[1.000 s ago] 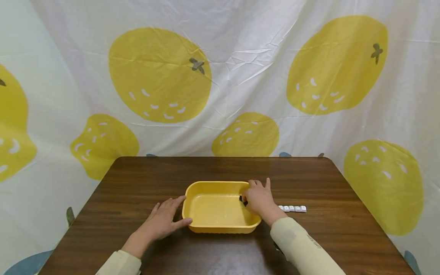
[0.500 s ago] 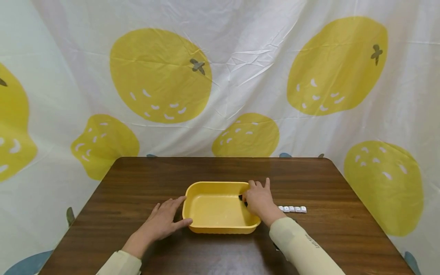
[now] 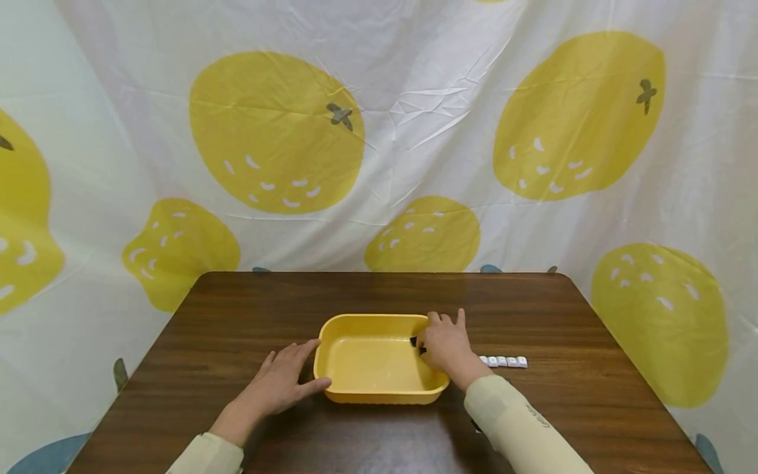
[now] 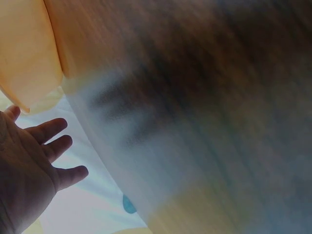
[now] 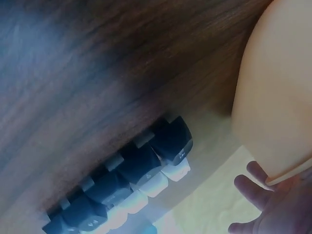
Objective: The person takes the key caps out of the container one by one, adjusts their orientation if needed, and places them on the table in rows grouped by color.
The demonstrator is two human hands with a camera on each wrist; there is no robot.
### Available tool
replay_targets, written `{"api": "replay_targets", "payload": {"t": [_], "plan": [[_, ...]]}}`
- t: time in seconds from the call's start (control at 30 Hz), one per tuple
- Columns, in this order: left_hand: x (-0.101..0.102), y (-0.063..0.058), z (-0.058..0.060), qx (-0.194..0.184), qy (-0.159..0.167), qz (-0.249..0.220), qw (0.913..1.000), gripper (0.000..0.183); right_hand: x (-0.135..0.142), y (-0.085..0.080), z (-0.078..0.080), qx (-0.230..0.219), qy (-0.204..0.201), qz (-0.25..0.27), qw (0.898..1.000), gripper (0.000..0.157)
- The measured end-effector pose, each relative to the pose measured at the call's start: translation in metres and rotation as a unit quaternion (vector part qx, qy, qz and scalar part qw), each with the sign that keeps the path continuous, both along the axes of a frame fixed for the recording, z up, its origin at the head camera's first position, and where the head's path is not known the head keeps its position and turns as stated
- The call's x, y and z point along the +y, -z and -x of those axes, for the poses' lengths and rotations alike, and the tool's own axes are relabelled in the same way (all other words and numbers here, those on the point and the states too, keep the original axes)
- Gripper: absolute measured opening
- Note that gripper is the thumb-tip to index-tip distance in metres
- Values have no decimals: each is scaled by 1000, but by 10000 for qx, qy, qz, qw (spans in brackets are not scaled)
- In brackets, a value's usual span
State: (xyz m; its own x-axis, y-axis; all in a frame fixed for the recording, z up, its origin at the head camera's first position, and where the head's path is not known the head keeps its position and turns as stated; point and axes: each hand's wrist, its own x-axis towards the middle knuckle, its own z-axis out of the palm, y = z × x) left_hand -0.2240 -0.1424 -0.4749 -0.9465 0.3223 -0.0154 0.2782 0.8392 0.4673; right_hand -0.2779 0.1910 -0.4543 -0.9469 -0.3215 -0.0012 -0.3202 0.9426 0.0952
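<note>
My left hand has its fingers spread against the left end of a yellow plastic basin, thumb at the near corner. Over the basin's right rim reaches my right hand, its thumb and index side inside. These pinch a small black piece, seemingly a black keycap, low by the right inner wall; the fingers partly cover it. In the right wrist view, the other fingers stick out beyond the basin. On the table right of the basin lie a row of black keycaps and a row of white keycaps.
Everything stands on a brown wood-grain table with rounded far corners. Behind it hangs a white curtain printed with yellow lemons. In the head view my right forearm hides the black row.
Both hands and the basin keep their places. At my right fingertips the black piece shows only a tiny shift.
</note>
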Motion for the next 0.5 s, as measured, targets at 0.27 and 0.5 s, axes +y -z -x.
{"api": "replay_targets", "payload": {"t": [0.27, 0.5], "plan": [[-2, 3, 1, 17, 26, -12, 10000, 84, 4, -3, -3, 279, -37, 1139, 9931, 18], [-2, 3, 2, 41, 31, -13, 10000, 84, 6, -9, -7, 660, -230, 1646, 9839, 19]]}}
